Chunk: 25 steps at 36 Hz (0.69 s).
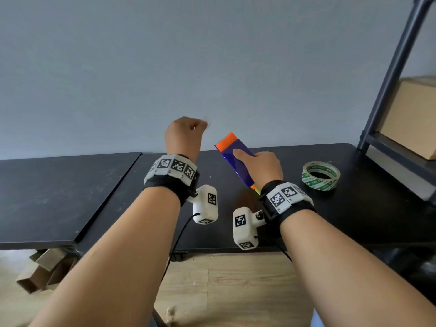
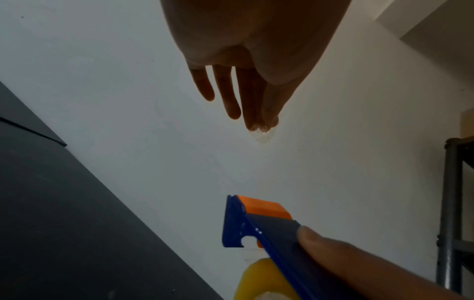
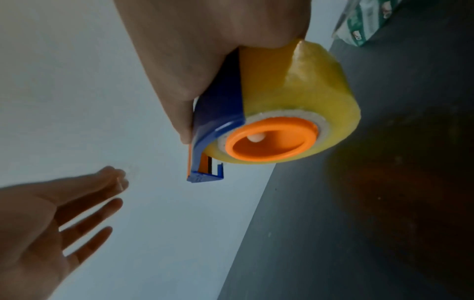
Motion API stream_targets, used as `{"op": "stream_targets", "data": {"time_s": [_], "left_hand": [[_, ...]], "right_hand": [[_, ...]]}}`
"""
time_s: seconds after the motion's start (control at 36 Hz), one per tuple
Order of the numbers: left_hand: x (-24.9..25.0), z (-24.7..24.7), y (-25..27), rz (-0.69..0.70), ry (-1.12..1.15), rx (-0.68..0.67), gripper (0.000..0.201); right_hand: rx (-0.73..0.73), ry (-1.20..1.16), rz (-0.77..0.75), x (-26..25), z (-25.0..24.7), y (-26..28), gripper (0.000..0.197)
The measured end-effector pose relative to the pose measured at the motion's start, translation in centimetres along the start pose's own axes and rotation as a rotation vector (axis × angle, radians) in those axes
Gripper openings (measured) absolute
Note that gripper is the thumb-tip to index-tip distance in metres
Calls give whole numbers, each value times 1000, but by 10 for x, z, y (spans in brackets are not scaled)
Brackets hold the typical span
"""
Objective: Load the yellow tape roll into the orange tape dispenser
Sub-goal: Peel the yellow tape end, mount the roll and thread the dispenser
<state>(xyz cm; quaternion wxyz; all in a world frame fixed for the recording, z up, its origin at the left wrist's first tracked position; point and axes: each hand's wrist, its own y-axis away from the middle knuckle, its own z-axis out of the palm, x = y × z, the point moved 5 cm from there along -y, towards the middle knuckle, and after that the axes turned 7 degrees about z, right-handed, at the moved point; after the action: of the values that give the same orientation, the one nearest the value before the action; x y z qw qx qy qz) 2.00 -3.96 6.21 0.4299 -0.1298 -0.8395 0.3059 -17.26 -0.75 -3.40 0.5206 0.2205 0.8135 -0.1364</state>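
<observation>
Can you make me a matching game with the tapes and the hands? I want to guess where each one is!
Things:
1. yellow tape
2. green tape
3. left hand
4. right hand

Places:
A. lying on the table
B. holding the dispenser
C. on the orange hub
D. raised in the air, pinching a clear scrap

Pairs: 1-C, 2-A, 3-D, 4-B
</observation>
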Motion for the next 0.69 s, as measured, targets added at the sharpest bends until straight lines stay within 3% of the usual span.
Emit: {"op": "stream_targets", "data": {"time_s": [0.17,0.36,0.42,0.47,0.56,0.64,0.69], "left_hand": [[-20,0,4,-15,-42,-18,29],[-49,2,9,-94,-48,-57,27],[-55,3,11,-112,-42,-70,26],[-61,4,13,-127,-44,-85,26],[-70,7,15,-158,-63,-106,27],[-80,11,17,-182,-74,-138,31],[-85,13,19,-200,-77,-153,31]], "right_hand": [[-43,-35,-28,-6,5,3,58],[-153,-82,-59,-16,11,8,18],[-158,-4,-107,-19,15,8,5],[-169,100,-162,-20,21,7,15],[-116,272,-187,-17,26,4,2],[-88,432,-207,-13,33,-4,13],[-84,517,-217,-12,37,-9,10]]}}
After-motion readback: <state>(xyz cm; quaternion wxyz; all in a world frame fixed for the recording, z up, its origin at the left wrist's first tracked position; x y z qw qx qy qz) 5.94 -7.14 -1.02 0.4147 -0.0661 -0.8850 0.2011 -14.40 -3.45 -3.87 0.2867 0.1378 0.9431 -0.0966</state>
